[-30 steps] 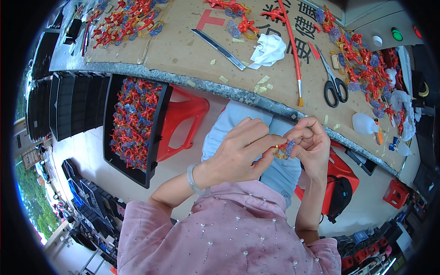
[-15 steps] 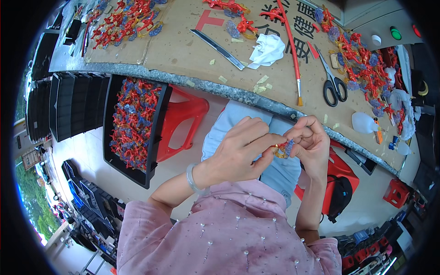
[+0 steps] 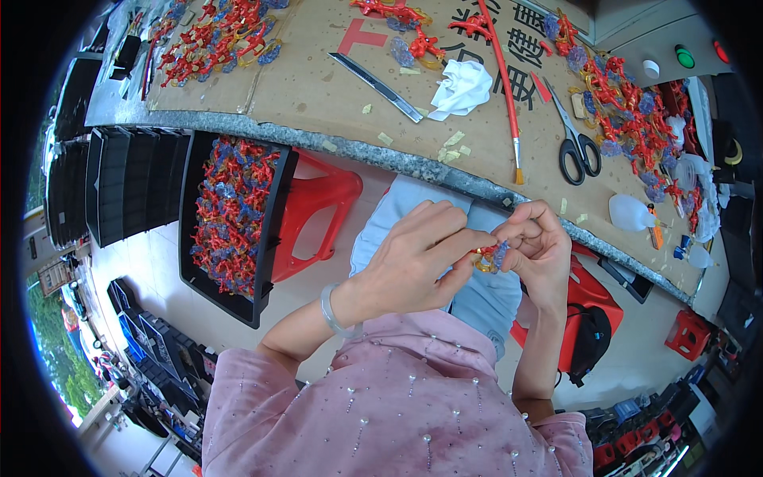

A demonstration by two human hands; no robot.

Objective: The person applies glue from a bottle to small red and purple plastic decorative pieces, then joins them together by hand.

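Observation:
Between my two hands, over my lap, is a small figurine (image 3: 486,260) in red, clear yellow and clear blue-violet. My left hand (image 3: 421,253), with a pale bangle on its wrist, pinches its red and yellow side. My right hand (image 3: 538,253) grips the blue-violet side between thumb and curled fingers. Fingers cover much of the piece, so its full shape is hidden. Both hands are just off the near edge of the worktable (image 3: 318,143). Beyond them on the cardboard lie a red-handled paintbrush (image 3: 509,103) and black-handled scissors (image 3: 579,147).
Similar figurines are heaped at the table's left (image 3: 218,44) and right, and fill a black tray (image 3: 274,230) beside a red stool (image 3: 318,215). A craft knife (image 3: 377,86), crumpled white tissue (image 3: 462,87), tape scraps and a squeeze bottle (image 3: 629,213) lie on the table.
Almost nothing differs. Both hands keep the same hold on the figurine, which has turned very slightly between the fingers.

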